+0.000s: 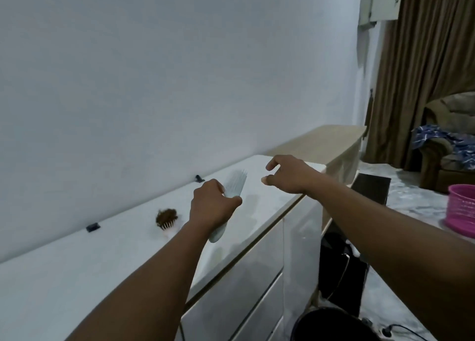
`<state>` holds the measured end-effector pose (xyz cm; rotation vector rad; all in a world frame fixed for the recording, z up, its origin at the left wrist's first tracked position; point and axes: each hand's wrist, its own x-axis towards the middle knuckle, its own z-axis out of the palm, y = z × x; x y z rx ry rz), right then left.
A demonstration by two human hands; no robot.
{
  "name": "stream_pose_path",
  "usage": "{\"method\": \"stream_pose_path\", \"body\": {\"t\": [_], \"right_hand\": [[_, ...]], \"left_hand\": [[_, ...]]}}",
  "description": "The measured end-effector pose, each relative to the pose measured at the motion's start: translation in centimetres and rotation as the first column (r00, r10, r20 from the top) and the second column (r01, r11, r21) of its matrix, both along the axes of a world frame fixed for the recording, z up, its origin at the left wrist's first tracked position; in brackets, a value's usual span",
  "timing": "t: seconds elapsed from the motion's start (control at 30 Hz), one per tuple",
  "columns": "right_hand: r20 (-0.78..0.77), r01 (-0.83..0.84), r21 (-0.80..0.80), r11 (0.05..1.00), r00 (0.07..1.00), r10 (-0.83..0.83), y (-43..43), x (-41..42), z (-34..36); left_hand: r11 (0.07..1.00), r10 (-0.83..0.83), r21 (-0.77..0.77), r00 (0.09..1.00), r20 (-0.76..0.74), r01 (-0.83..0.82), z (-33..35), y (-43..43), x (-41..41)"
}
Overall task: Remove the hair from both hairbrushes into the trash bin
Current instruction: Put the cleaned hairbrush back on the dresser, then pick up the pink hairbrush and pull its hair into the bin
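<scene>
My left hand (212, 204) grips a pale mint hairbrush (234, 183) by the middle, held above the white dresser top (77, 271); its bristles point up and right and look free of hair. My right hand (288, 174) hovers just right of the brush head with fingers curled apart, holding nothing. A second hairbrush (167, 218), packed with brown hair, lies on the dresser near the wall, left of my left hand. A dark round bin (331, 322) stands on the floor at the bottom, below my right forearm.
A pink basket (461, 209) stands at the right edge. Two small black clips (92, 227) lie by the wall. A wooden table (331, 140) adjoins the dresser's far end. A dark box (371, 186), cables, an armchair and curtains occupy the right.
</scene>
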<state>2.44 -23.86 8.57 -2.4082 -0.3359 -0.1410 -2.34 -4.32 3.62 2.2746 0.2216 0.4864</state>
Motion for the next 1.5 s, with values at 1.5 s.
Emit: {"method": "stream_pose_path", "body": {"t": [1.5], "right_hand": [[-0.099,-0.246,-0.137,0.96,0.967,0.234,14.8,2.8,-5.2]], "left_hand": [[0.892,0.418,0.314,0.858,-0.298,-0.325,-5.9,10.9,-1.6]]}}
